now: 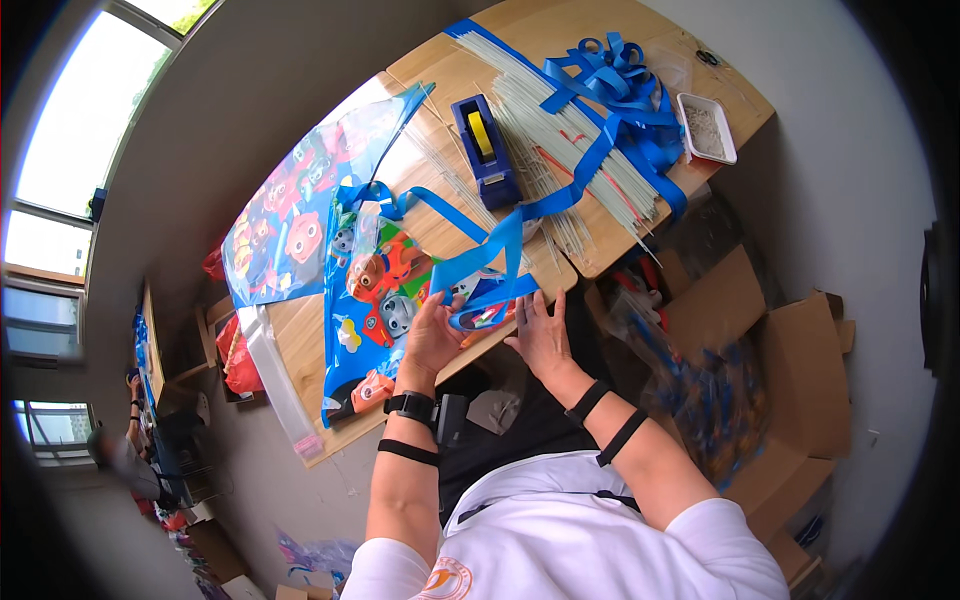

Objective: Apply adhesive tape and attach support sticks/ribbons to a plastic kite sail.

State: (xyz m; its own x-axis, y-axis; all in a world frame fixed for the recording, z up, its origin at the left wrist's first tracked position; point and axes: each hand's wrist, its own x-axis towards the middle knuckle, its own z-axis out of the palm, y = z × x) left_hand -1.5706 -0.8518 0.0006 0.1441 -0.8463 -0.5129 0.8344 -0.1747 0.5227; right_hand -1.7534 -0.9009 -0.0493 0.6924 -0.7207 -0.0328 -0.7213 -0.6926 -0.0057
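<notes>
My left hand (pixel 432 338) pinches a loop of blue ribbon (pixel 465 265) near the table's front edge. My right hand (pixel 543 338) is beside it with its fingers stretched out, touching the table edge by a strip of the ribbon. Under the ribbon lies a cartoon-printed plastic kite sheet (pixel 372 290), mostly blue, partly covered by my left hand. A second printed sheet (pixel 290 215), glossier, overlaps it at the left. The ribbon runs back across the table to a tangled blue heap (pixel 610 75) at the far right.
A dark blue tape dispenser (pixel 487 160) with a yellow core stands mid-table. Thin white rods (pixel 570 130) lie in bundles beside it, some overhanging the edge. A white tray (pixel 730 150) holds small pieces. Open cardboard boxes (pixel 800 400) with bagged items stand at right. Another person (pixel 130 455) is far left.
</notes>
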